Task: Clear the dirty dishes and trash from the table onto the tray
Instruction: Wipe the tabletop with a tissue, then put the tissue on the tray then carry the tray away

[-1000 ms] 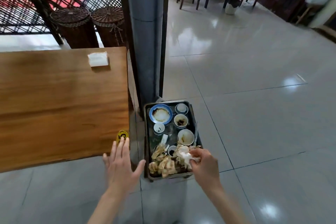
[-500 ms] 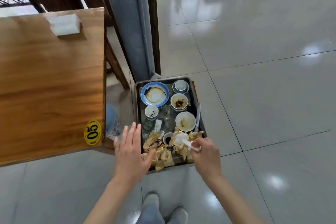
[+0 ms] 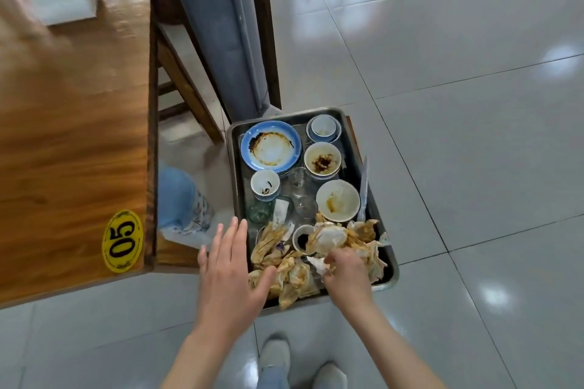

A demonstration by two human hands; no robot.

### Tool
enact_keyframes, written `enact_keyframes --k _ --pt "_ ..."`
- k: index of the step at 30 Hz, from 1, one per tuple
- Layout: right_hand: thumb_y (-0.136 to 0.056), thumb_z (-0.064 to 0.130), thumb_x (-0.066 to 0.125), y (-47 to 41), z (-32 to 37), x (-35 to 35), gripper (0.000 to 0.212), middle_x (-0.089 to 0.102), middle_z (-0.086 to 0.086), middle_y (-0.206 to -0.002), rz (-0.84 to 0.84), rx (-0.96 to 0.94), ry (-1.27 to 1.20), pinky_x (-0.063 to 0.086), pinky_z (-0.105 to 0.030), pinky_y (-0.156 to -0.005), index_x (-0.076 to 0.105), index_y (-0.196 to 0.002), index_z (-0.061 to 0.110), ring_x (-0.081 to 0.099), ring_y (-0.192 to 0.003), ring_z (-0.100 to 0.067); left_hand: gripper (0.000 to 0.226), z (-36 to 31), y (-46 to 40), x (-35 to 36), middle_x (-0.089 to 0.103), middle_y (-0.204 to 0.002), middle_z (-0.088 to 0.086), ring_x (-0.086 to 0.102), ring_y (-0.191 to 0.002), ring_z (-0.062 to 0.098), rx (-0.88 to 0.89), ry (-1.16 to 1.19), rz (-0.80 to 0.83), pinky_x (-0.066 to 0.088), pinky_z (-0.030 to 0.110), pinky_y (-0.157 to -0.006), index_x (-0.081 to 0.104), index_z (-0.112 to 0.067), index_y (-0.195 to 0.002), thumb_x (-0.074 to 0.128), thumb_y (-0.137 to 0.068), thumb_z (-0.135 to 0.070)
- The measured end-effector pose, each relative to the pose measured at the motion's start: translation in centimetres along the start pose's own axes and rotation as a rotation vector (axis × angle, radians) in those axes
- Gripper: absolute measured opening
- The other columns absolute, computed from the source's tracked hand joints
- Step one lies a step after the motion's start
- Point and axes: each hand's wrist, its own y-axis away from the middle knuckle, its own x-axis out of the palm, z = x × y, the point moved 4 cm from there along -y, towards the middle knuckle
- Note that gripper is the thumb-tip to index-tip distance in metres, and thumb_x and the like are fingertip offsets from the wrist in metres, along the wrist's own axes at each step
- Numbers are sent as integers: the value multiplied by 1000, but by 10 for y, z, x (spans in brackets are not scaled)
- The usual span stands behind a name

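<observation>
you're looking down at a glossy grey tiled floor [image 3: 458, 104] with light glare, a grey pillar [image 3: 221, 25] rising ahead.

Loaded tray [image 3: 235, 167] beside the wooden table [image 3: 72, 136].
Right hand [image 3: 346, 271] pinches a crumpled napkin [image 3: 317, 264]; left hand [image 3: 229, 275] hovers flat.

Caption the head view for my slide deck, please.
Right hand drops a crumpled napkin onto the loaded tray; left hand hovers open.
</observation>
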Motion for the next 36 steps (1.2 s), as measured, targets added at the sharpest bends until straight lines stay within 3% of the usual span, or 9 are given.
enact_keyframes --k 5,8,12,18,25,31,36 --pt "-78 0 60 7 -4 6 23 52 2 -97 31 37 34 48 -26 -69 61 -95 15 54 -80 -18 84 9 3 1 13 -157 -2 1 -144 13 -22 3 26 -3 38 -113 14 -17 -150 55 -85 -52" --pt "-80 0 59 8 -6 4 25 54 3 -101 40 55 40 49 -26 -73 62 -99 16 55 -87 -17 85 11 4 1 13 -157 -2 1 -145 14 -29 21 38 -2 39 -113 13 -18 -150 55 -85 -52" --pt "-83 9 63 11 -4 -7 21 54 6 -104 3 49 -9 40 -18 -71 64 -101 19 49 -84 -9 85 10 1 1 7 -156 -7 -6 -142 9 -20 51 39 -5 36 -113 10 -20 -150 53 -85 -53" --pt "-81 15 64 17 12 -58 25 57 7 -105 -73 50 -50 44 -19 -75 64 -105 20 53 -89 -9 87 -10 -7 -11 -2 -153 -13 -12 -142 8 11 86 62 -9 36 -113 5 -24 -149 50 -84 -59" --pt "-79 19 71 41 64 -130 33 60 12 -105 -119 1 -119 49 -20 -84 61 -109 26 57 -95 -3 92 -36 -18 -74 3 -151 -11 -7 -142 10 36 150 24 -4 39 -114 13 -21 -148 62 -79 -57" --pt "-81 28 68 47 81 -170 40 55 19 -109 -76 -49 -100 37 -11 -89 55 -119 32 47 -100 2 93 -58 -24 -104 -5 -155 -12 -19 -138 6 -11 120 32 -10 37 -111 3 -26 -149 56 -80 -60" --pt "-83 27 66 27 78 -205 45 55 16 -119 -33 -103 -97 35 -14 -95 53 -126 30 47 -111 -1 93 -86 -45 -103 -4 -156 -10 -19 -138 7 -97 66 -17 -8 38 -113 2 -25 -150 50 -82 -65"
